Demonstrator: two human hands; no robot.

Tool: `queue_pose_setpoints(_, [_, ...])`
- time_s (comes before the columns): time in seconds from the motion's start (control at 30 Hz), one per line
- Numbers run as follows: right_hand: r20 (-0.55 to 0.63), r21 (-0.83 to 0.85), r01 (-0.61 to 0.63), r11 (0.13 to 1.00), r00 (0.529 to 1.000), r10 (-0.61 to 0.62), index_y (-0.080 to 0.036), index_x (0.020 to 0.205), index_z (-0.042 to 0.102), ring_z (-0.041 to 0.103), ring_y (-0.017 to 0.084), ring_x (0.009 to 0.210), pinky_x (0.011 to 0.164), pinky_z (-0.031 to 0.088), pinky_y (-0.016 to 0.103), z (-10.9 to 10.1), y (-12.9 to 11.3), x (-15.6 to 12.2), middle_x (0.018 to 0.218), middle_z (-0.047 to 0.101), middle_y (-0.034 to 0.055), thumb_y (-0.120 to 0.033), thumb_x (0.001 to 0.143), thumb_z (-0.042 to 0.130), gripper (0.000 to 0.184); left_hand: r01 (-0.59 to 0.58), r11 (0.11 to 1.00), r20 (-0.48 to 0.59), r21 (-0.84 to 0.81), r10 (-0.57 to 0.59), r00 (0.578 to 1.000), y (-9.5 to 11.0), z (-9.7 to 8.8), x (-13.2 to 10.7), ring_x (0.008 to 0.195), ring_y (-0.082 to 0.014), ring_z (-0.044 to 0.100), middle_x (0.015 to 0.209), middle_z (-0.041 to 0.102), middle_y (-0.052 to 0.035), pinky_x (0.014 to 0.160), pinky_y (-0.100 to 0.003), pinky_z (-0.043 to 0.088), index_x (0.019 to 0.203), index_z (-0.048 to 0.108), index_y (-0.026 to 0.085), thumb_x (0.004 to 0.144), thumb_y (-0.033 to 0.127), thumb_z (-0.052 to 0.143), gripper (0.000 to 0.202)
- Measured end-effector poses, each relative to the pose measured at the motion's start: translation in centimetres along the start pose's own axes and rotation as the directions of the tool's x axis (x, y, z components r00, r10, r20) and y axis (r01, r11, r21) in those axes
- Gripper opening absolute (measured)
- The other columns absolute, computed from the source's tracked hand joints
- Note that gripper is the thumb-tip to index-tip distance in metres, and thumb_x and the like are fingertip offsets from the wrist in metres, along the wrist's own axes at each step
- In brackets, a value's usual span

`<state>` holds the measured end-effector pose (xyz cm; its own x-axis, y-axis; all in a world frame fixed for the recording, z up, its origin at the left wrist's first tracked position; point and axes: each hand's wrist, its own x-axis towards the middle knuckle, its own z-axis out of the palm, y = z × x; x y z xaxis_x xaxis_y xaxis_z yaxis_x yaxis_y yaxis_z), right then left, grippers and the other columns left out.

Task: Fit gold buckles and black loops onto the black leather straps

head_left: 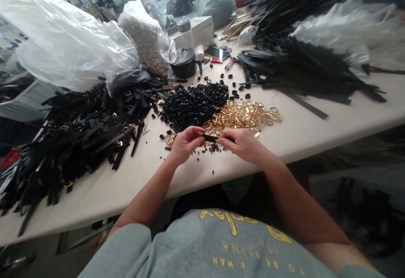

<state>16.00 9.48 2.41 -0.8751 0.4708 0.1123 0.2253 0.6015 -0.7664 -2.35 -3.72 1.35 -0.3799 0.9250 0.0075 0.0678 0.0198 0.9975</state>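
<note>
A short black strap (210, 138) is stretched between my two hands just above the near part of the table. My left hand (187, 142) pinches its left end between thumb and fingers. On the other side, my right hand (242, 143) grips the strap's right end. Right behind my hands lies a heap of small black loops (193, 105), and beside it on the right a pile of gold buckles (245, 115). A few more gold buckles (170, 140) lie left of my left hand. Tiny black bits (212, 148) are scattered under the strap.
At the left, a large heap of black straps with gold buckles (95, 130) covers the table (152, 168). Long black strips (303, 67) lie at the right. Toward the back stand a black lidded mug (184, 63), a filled plastic bag (142, 37) and a phone (217, 52).
</note>
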Motion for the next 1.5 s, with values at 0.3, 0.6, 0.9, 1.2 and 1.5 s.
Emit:
queue_pose_setpoints(0.3, [-0.058,0.073,-0.022,0.997,0.998,0.026,-0.018,0.074,0.062,0.050,0.012,0.058,0.059,0.031,0.026,-0.6,0.0,-0.2,0.063,0.060,-0.0005,-0.032,0.090,0.057,0.022,0.284,0.401,-0.327,0.871,0.042,0.944,1.3,-9.6,-1.4,0.074,-0.0206,0.060,0.081,0.068,-0.0061,0.069,-0.032,0.043,0.083,0.068,0.020,0.073,0.044,0.069,0.026])
queue_pose_setpoints(0.6, [-0.056,0.143,-0.024,0.989,0.998,0.033,-0.017,0.073,0.061,0.049,0.010,0.053,0.057,0.033,0.024,-0.4,0.3,0.0,0.058,0.059,-0.0022,-0.032,0.089,0.057,0.022,0.215,0.375,-0.213,0.902,-0.046,0.976,1.1,-9.3,-0.6,0.072,-0.0193,0.059,0.076,0.068,-0.0045,0.069,-0.030,0.042,0.077,0.069,0.021,0.074,0.035,0.062,0.016])
queue_pose_setpoints(0.9, [-0.055,0.127,-0.024,0.992,0.998,0.031,-0.018,0.073,0.062,0.051,0.011,0.053,0.057,0.033,0.025,0.0,1.0,0.2,0.056,0.060,-0.0019,-0.032,0.089,0.058,0.023,0.188,0.407,-0.147,0.894,-0.130,0.981,1.1,-9.9,-1.1,0.076,-0.0189,0.060,0.080,0.068,-0.0042,0.072,-0.030,0.043,0.074,0.067,0.021,0.073,0.029,0.059,0.012])
queue_pose_setpoints(1.2, [-0.063,0.122,-0.020,0.992,0.998,0.027,-0.017,0.073,0.062,0.050,0.011,0.054,0.057,0.033,0.025,0.2,1.1,0.3,0.057,0.060,-0.0014,-0.032,0.089,0.057,0.023,0.235,0.499,-0.218,0.834,-0.093,0.972,1.1,-9.9,-1.0,0.067,-0.0164,0.060,0.078,0.070,-0.0016,0.067,-0.028,0.043,0.093,0.068,0.020,0.071,0.026,0.057,0.025])
queue_pose_setpoints(1.5, [-0.070,0.086,-0.018,0.996,0.997,0.024,-0.017,0.073,0.062,0.051,0.012,0.057,0.059,0.032,0.026,0.3,1.3,0.5,0.059,0.060,-0.0009,-0.031,0.090,0.058,0.022,0.233,0.413,-0.183,0.880,-0.158,0.970,2.3,-9.2,-2.0,0.069,-0.0181,0.063,0.083,0.072,-0.0034,0.065,-0.029,0.044,0.089,0.069,0.021,0.074,0.046,0.066,0.029])
